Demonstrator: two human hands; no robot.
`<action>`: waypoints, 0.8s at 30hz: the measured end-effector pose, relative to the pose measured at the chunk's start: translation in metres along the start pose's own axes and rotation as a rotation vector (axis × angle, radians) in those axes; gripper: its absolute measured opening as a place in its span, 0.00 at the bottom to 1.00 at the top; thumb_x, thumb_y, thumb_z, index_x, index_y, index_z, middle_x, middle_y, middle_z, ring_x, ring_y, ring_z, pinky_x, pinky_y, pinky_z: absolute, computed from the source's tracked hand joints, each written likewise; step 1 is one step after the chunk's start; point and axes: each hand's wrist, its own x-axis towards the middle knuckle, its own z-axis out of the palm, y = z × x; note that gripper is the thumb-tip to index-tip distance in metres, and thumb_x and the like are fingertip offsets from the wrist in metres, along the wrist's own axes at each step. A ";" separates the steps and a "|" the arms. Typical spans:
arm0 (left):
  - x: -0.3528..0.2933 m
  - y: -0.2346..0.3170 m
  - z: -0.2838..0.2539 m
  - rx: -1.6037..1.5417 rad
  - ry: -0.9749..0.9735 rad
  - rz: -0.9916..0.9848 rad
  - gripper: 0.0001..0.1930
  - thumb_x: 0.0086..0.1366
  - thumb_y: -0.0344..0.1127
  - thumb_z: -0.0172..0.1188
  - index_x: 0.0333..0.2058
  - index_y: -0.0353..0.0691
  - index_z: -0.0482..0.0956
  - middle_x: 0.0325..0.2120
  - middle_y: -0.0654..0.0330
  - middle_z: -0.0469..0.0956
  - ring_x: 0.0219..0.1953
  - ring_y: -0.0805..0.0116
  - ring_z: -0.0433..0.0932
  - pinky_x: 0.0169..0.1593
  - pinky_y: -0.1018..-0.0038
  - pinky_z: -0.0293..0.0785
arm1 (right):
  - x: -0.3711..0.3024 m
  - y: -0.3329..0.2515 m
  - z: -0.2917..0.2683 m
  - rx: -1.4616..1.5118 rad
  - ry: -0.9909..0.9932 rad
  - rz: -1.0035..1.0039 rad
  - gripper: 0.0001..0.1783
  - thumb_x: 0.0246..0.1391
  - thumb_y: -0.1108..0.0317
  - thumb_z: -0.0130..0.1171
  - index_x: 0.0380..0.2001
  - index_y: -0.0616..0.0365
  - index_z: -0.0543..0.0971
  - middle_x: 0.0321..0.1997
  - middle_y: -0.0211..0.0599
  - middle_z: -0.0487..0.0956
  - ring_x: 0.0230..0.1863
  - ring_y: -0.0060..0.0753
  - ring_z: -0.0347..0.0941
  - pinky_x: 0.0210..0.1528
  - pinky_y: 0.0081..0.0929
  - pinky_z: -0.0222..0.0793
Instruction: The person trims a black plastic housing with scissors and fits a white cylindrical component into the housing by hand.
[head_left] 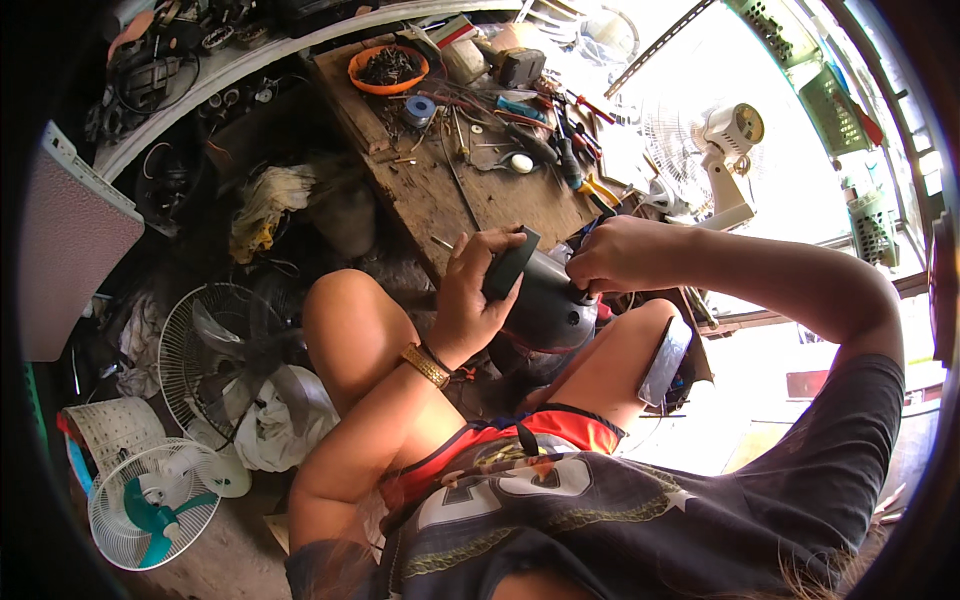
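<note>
A dark grey rounded housing [545,305] with a small round hole in its side sits between my knees, beside the near edge of the wooden bench. My left hand [470,295] grips a flat black block-shaped piece [511,263] at the housing's left end, thumb below and fingers above. Whether that piece is joined to the housing, I cannot tell. On the other side, my right hand [610,258] has its fingers pinched together at a small dark knob-like part [581,293] on the housing. What exactly lies between those fingertips is hidden.
The wooden bench [400,185] carries an orange bowl [388,70] of small metal parts, a blue spool [419,110], screwdrivers and pliers. A white fan [735,130] stands far right. Fan guards [155,505] and cloths crowd the left floor. A flat shiny rectangle [665,362] lies on my right thigh.
</note>
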 end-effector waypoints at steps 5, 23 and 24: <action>0.001 0.002 0.002 0.114 -0.001 0.084 0.19 0.61 0.25 0.60 0.52 0.38 0.72 0.53 0.50 0.76 0.54 0.51 0.75 0.60 0.61 0.67 | -0.009 -0.015 -0.009 -0.367 -0.080 -0.016 0.06 0.51 0.67 0.62 0.28 0.57 0.78 0.28 0.40 0.79 0.35 0.47 0.79 0.35 0.41 0.75; 0.009 -0.005 0.014 0.029 0.000 0.067 0.19 0.61 0.25 0.60 0.52 0.37 0.73 0.51 0.50 0.75 0.57 0.53 0.74 0.61 0.62 0.66 | -0.017 -0.009 0.002 0.037 0.056 0.346 0.17 0.56 0.56 0.63 0.26 0.61 0.82 0.23 0.46 0.79 0.29 0.52 0.78 0.33 0.44 0.72; 0.009 -0.005 0.016 0.024 0.010 0.056 0.19 0.61 0.27 0.60 0.51 0.38 0.73 0.51 0.50 0.76 0.56 0.52 0.74 0.62 0.61 0.64 | -0.019 -0.011 0.001 -0.019 0.078 0.335 0.17 0.56 0.56 0.63 0.25 0.61 0.81 0.22 0.45 0.79 0.28 0.51 0.78 0.32 0.43 0.72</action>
